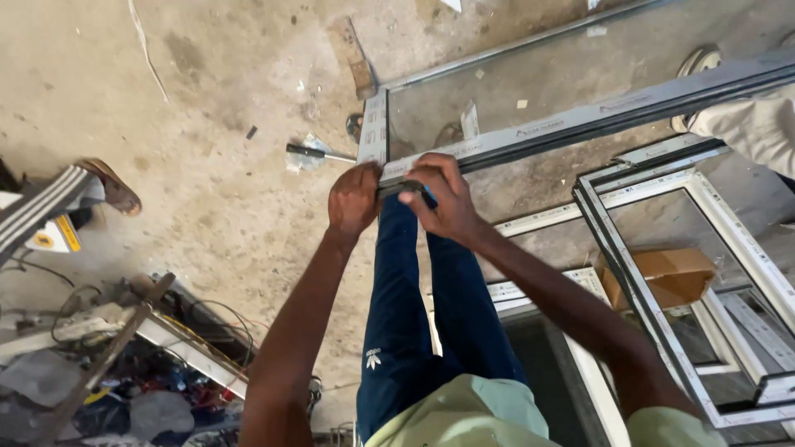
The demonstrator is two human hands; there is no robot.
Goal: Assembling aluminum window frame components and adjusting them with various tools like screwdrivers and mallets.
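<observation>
My left hand (354,197) and my right hand (443,194) close together on the near end of a long white-and-dark window profile (596,112) that runs up to the right. Between the two hands a small dark part (407,189) sits at the profile's end, pinched by my right fingers. The profile lies along a glazed window frame (374,128) resting on the concrete floor. My legs in blue trousers (406,314) stand right under the hands.
A screwdriver (319,153) lies on the floor left of the frame. More window frames (646,273) and a cardboard box (667,277) are at right. Another person's shoe (700,60) and trouser leg (758,124) are at top right, a sandalled foot (108,186) at left. Tangled wires and scrap (124,364) fill the lower left.
</observation>
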